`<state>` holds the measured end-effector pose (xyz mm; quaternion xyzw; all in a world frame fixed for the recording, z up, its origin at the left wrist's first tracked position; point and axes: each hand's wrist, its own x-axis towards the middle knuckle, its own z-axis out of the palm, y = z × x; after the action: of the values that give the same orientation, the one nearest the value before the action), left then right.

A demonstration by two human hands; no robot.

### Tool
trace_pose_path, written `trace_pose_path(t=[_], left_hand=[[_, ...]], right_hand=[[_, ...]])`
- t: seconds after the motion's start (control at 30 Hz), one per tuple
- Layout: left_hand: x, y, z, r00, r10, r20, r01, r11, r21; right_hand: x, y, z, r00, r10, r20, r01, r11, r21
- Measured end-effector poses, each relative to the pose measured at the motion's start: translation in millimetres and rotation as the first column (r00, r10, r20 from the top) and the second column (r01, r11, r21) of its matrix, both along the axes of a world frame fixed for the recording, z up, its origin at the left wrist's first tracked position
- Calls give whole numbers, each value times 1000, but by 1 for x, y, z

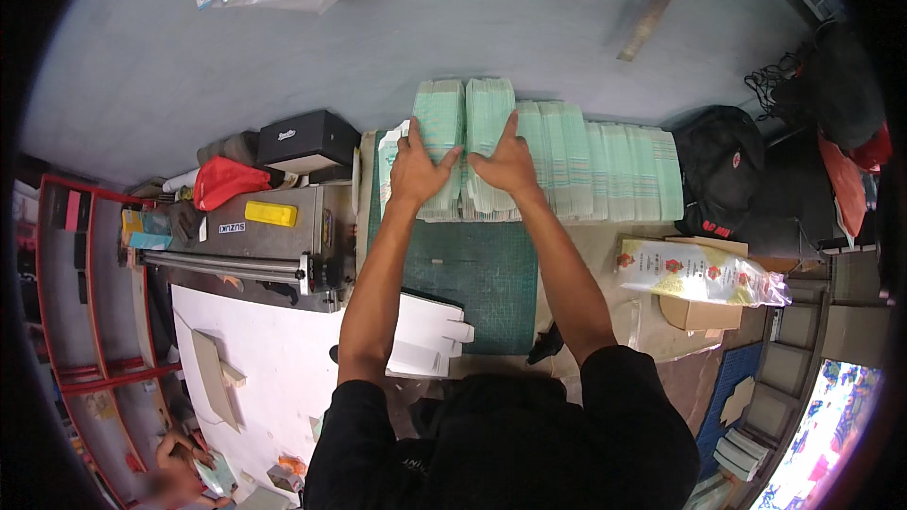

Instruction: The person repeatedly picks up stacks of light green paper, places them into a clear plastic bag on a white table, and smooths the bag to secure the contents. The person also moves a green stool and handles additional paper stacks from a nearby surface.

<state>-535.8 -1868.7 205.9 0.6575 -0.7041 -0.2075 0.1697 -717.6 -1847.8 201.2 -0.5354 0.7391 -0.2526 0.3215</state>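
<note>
Two tall stacks of pale green printed card pieces stand side by side at the far edge of the table. My left hand [422, 175] spans the left stack [439, 109], its thumb on the right side and its fingers along the left. The right stack [489, 104] is held the same way by my right hand [505, 170], thumb on its left side and index finger up its right. Other fingertips are hidden. A long row of similar green stacks [605, 170] continues to the right. Just nearer than the stacks lies a green cutting mat [472, 274].
A white die-cut card sheet [430, 326] overlaps the mat's near left. Left are a metal-railed cutter [236, 266], yellow case [270, 213] and black box [307, 142]. A black backpack [723, 165] and printed plastic packet [690, 271] lie right. Another person [179, 472] is lower left.
</note>
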Motion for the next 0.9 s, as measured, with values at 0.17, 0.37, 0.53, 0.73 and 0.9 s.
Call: trace_pose_path(t=[0.17, 0.37, 0.53, 0.73, 0.9], left_hand=[[-5, -19, -1, 993, 79, 89, -86, 993, 77], [-23, -23, 14, 980, 124, 158, -147, 979, 142], [-24, -19, 8, 975, 117, 186, -139, 985, 106], [-24, -20, 2, 979, 99, 177, -106, 994, 30], [-19, -18, 2, 987, 120, 106, -117, 992, -38]], right_hand=[[27, -4, 38, 986, -70, -150, 85, 992, 97], [-33, 13, 2, 974, -202, -105, 193, 978, -83], [-132, 62, 18, 839, -414, -353, 346, 906, -242], [-218, 48, -31, 832, -297, -469, 305, 950, -62], [-211, 47, -91, 958, -256, -134, 234, 959, -159]])
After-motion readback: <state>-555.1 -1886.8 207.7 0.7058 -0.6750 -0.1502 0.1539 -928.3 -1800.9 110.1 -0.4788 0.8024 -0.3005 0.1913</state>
